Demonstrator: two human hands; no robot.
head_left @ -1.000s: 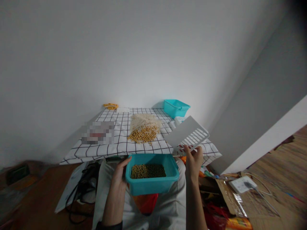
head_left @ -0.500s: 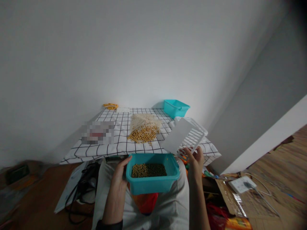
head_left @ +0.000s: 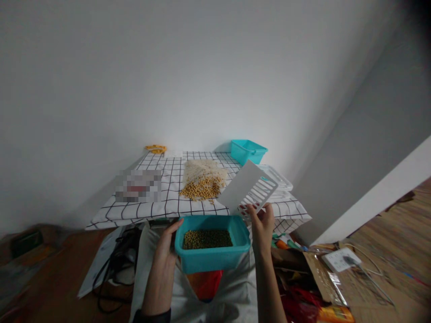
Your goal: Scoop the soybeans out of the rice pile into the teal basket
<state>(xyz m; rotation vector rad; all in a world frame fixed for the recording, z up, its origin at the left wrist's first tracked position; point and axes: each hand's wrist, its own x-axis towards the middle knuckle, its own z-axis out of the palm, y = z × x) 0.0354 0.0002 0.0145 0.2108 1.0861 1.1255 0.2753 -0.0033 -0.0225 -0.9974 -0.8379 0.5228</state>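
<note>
My left hand (head_left: 167, 246) grips the left end of a teal plastic tub (head_left: 215, 260), thumb on its rim, above my lap. Small green beans (head_left: 208, 239) cover the tub's bottom. In my right hand (head_left: 261, 220) is a white slotted plastic panel (head_left: 240, 181), pinched at its slotted end and tilted above the tub's right back corner. Beyond the tub, a clear plastic bag (head_left: 202, 167) lies on the table with yellow soybeans (head_left: 201, 187) in and around its near end.
A checked cloth (head_left: 168, 204) covers the table against the wall. A second teal tub (head_left: 248, 152) stands at the back right, near clear plastic lids (head_left: 279, 177). Something yellow (head_left: 156, 148) lies at the back left. On the floor at right are a cardboard box (head_left: 316, 273) and power strip (head_left: 340, 259).
My right hand has moved left with the slotted panel, bringing it closer to the tub. The left hand still holds the tub in nearly the same place.
</note>
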